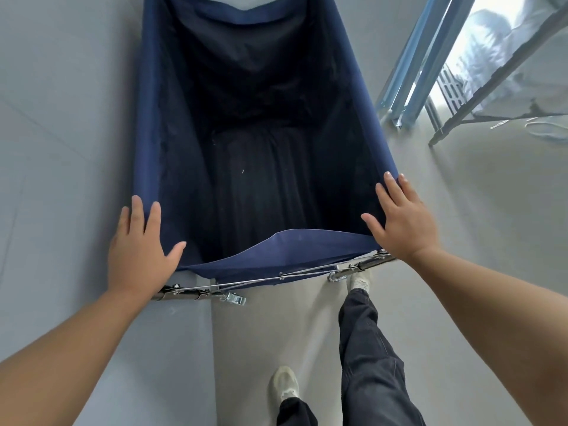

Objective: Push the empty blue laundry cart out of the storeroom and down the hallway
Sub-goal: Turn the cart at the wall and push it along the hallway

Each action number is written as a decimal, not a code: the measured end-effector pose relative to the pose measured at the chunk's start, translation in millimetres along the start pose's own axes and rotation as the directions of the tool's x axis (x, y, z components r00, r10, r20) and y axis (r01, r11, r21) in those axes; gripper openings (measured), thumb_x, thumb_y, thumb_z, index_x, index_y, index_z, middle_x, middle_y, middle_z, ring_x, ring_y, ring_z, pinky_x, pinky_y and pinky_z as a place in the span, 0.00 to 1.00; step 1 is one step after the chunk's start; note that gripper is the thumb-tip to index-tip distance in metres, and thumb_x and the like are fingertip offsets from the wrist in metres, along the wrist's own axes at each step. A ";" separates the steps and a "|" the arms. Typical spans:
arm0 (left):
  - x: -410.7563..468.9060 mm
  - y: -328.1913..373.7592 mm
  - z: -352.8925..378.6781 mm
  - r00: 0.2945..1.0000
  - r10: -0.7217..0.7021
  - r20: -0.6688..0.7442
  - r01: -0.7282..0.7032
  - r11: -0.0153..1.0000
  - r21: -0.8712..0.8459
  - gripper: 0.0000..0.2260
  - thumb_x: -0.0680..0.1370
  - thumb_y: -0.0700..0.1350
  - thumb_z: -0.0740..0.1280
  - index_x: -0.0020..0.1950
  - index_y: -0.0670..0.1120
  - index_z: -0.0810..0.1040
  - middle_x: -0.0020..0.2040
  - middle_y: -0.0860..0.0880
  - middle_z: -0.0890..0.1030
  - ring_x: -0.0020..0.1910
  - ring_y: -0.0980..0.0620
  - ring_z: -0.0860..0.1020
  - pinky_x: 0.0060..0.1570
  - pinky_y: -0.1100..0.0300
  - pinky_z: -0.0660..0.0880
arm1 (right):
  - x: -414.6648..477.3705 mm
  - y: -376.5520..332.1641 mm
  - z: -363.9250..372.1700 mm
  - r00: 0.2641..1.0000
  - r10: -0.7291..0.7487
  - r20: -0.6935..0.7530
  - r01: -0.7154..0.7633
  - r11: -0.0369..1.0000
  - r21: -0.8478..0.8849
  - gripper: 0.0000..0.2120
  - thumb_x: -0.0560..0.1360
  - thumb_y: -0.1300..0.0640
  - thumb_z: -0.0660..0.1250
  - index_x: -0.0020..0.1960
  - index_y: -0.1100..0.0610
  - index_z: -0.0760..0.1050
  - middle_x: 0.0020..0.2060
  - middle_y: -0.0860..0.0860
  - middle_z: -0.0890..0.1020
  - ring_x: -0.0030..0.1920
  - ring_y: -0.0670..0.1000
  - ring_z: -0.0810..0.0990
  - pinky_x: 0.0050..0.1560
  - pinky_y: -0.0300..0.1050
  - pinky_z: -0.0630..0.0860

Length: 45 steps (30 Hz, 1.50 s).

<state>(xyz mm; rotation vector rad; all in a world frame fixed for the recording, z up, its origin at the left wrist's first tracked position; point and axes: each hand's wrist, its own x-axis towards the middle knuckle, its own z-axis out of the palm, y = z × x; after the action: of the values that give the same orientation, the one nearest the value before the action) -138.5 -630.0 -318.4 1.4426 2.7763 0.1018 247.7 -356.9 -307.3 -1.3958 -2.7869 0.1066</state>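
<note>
Grey wall (55, 118) on left. Left hand (140, 250) flat, fingers spread, on near-left corner of blue laundry cart (153, 124); cart empty, long axis pointing away. Right hand (402, 216) likewise on near-right corner. Pale floor (476, 241), metal rack (455, 96) far right.

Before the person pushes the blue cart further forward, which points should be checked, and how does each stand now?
1. Left hand flat on cart corner: ok.
2. Right hand flat on other corner: ok.
3. Cart empty: ok; only dark lining shows.
4. Blue metal frame clear of cart's right side: ok.
5. Wall clearance on left: cannot tell.
6. Path ahead of cart: cannot tell; hidden.
</note>
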 end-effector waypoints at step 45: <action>-0.6 -4.3 5.2 0.999 -0.042 0.011 0.042 0.999 -0.006 0.43 0.71 0.60 0.72 0.78 0.44 0.55 0.79 0.37 0.57 0.77 0.34 0.57 0.67 0.37 0.67 | 2.1 -2.9 -1.2 0.999 -0.001 0.036 0.003 0.999 -0.054 0.37 0.78 0.36 0.53 0.75 0.62 0.67 0.77 0.59 0.66 0.78 0.64 0.62 0.71 0.60 0.67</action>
<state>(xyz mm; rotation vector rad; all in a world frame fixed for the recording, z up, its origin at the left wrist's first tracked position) -141.5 -632.7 -323.9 1.3776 2.7933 0.1022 244.2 -356.9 -305.9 -1.4168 -2.8409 0.0578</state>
